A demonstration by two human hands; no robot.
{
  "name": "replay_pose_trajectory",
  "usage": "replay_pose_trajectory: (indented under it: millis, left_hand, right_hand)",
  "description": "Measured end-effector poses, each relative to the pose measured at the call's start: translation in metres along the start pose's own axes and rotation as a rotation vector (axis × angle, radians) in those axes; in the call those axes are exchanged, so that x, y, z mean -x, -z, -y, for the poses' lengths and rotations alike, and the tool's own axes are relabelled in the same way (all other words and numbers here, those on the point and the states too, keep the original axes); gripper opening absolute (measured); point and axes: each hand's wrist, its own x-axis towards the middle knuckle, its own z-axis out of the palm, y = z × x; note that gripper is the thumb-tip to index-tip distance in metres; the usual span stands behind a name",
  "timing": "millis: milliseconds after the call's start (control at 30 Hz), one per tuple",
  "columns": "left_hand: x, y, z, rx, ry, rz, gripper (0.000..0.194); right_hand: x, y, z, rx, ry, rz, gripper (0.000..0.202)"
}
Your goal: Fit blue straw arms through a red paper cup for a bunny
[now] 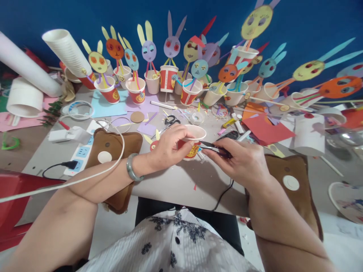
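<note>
My left hand (173,145) is closed on a red and white paper cup (193,133), its thumb and fingers around the near left side. The cup stands over the front middle of the table with its mouth up. In my right hand (244,160) is a pair of dark scissors (211,145), the pointed blades reaching left to the cup's side just under the rim. My fingers hide most of the handles. Behind my left wrist lies a red paper face with yellow ears (154,143), partly covered. A second pair of scissors (170,121) rests beyond my left hand.
Several cups with paper rabbit figures (171,47) line the back by the blue wall. Stacked white cups (66,51) lean at left. Brown cushion-like pouches (119,151) flank my arms. A white cable (93,175) crosses my left forearm near a power strip (82,153). Red paper (268,128) lies right.
</note>
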Motion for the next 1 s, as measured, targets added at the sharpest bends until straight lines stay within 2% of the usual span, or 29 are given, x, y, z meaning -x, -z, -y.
replay_pose_trajectory:
  millis: [133, 267, 367, 600, 833, 1000]
  left_hand:
    - [0.0001, -0.0008, 0.0007, -0.029, -0.038, 0.040, 0.015]
    - [0.0012, -0.0012, 0.0003, 0.008, -0.043, 0.049, 0.013]
    - [0.0022, -0.0010, -0.0002, 0.040, 0.012, 0.055, 0.013]
    - [0.0029, -0.0015, 0.0020, 0.136, 0.111, 0.065, 0.022]
    - [0.0048, -0.0053, 0.0019, 0.427, 0.296, 0.058, 0.034]
    - [0.0037, -0.0049, 0.0016, 0.542, 0.355, 0.076, 0.037]
  right_hand:
    - [0.0004, 0.0027, 0.0016, 0.081, 0.062, 0.001, 0.037]
    - [-0.0009, 0.0057, -0.0006, 0.011, 0.049, 0.054, 0.037]
    - [-0.0018, 0.0077, -0.0028, -0.052, 0.005, 0.082, 0.035]
    - [-0.0021, 0.0075, -0.0018, -0.166, -0.070, 0.049, 0.031]
    - [-0.0021, 0.0049, 0.0008, -0.236, -0.123, 0.016, 0.029]
    - [-0.0016, 0.0026, 0.0042, -0.233, -0.139, -0.026, 0.028]
